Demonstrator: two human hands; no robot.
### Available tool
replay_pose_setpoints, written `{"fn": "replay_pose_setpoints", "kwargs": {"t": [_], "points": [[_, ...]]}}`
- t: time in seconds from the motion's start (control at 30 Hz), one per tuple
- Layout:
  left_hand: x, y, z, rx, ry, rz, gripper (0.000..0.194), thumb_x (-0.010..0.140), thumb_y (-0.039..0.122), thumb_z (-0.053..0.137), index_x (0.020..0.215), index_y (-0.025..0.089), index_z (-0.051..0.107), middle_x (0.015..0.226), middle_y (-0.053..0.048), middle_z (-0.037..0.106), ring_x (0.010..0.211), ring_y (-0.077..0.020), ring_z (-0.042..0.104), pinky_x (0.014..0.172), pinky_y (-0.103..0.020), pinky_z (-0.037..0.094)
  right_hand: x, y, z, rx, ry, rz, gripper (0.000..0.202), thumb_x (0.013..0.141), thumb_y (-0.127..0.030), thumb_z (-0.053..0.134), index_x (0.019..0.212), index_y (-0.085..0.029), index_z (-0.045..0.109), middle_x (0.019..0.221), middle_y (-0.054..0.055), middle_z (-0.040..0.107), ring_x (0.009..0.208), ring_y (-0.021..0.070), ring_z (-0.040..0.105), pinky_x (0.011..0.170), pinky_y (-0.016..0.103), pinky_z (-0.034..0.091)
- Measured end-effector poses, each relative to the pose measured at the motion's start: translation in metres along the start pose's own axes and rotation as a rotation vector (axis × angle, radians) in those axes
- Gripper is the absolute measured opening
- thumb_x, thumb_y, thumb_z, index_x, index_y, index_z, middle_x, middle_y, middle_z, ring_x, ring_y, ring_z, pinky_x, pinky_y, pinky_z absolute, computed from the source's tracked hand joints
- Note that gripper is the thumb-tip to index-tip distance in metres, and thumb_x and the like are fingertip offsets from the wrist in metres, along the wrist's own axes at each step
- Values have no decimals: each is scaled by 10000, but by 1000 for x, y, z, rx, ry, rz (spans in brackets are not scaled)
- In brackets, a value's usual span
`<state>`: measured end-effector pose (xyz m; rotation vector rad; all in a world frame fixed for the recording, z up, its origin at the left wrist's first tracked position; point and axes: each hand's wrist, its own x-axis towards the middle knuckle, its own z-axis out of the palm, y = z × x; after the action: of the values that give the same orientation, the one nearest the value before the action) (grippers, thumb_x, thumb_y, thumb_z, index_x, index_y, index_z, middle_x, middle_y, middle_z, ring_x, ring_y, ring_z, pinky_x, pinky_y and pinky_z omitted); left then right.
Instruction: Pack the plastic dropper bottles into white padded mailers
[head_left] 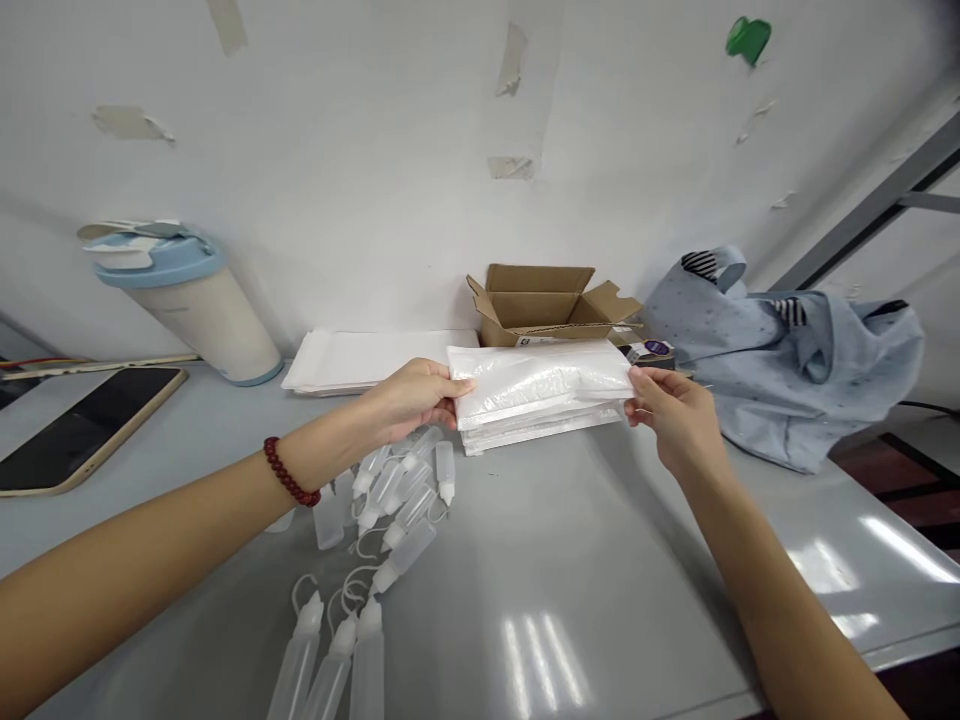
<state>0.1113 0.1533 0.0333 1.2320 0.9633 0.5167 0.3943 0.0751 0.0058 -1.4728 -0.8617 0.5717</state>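
A glossy white padded mailer (pixel 544 380) is stretched between my two hands, over a small stack of similar white mailers (pixel 544 428). My left hand (pixel 420 400) pinches its left end, thumb on top. At the opposite end, my right hand (pixel 671 405) grips the corner between thumb and fingers. Several translucent plastic squeeze bottles (pixel 405 500) with thin looped cap straps lie in a loose pile below my left hand. Three more squeeze bottles (pixel 330 660) lie nearer to me, at the bottom of the view.
Behind the mailers stands an open cardboard box (pixel 551 305), with white sheets (pixel 375 355) to its left. A blue-lidded tumbler (pixel 202 300) and a phone (pixel 86 425) are at the left. Light blue fabric (pixel 795 360) lies at the right on the grey table (pixel 570 560).
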Motion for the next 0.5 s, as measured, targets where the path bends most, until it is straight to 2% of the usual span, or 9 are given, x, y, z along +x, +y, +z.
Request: {"fn": "replay_pose_setpoints", "kwargs": {"t": [0.1, 0.17, 0.33, 0.4, 0.5], "points": [[2, 2, 2, 37, 49, 25, 239, 803, 214, 711, 616, 109, 605, 581, -10, 590, 512, -79, 537, 522, -212, 457, 1, 2, -1, -21, 26, -20, 204, 823, -310, 698, 855, -135, 597, 591, -75, 556, 407, 39, 485, 358, 151, 364], [3, 3, 5, 73, 87, 32, 238, 806, 213, 710, 623, 117, 592, 558, 1, 594, 482, -70, 532, 526, -206, 462, 2, 3, -1, -42, 55, -44, 188, 832, -293, 688, 852, -140, 580, 562, -91, 536, 382, 37, 466, 352, 153, 353], [1, 4, 13, 198, 151, 27, 253, 791, 302, 742, 757, 130, 559, 457, -8, 601, 386, -114, 543, 415, -216, 416, 6, 7, 1, -115, 117, -107, 349, 692, -434, 757, 818, -167, 573, 515, -77, 527, 347, 78, 463, 345, 216, 349], [0, 2, 14, 240, 171, 28, 298, 801, 348, 731, 869, 130, 541, 447, -4, 599, 377, -134, 554, 380, -215, 390, 7, 10, 0, -163, 131, -123, 382, 686, -492, 737, 812, -168, 581, 551, -59, 543, 356, 80, 458, 353, 228, 348], [-2, -4, 12, 303, 197, 50, 364, 845, 428, 658, 989, 132, 504, 509, -17, 629, 422, -165, 601, 390, -233, 421, 9, 12, -1, -235, 149, -148, 426, 704, -565, 691, 814, -169, 578, 589, -41, 549, 386, 89, 445, 388, 247, 349]]}}
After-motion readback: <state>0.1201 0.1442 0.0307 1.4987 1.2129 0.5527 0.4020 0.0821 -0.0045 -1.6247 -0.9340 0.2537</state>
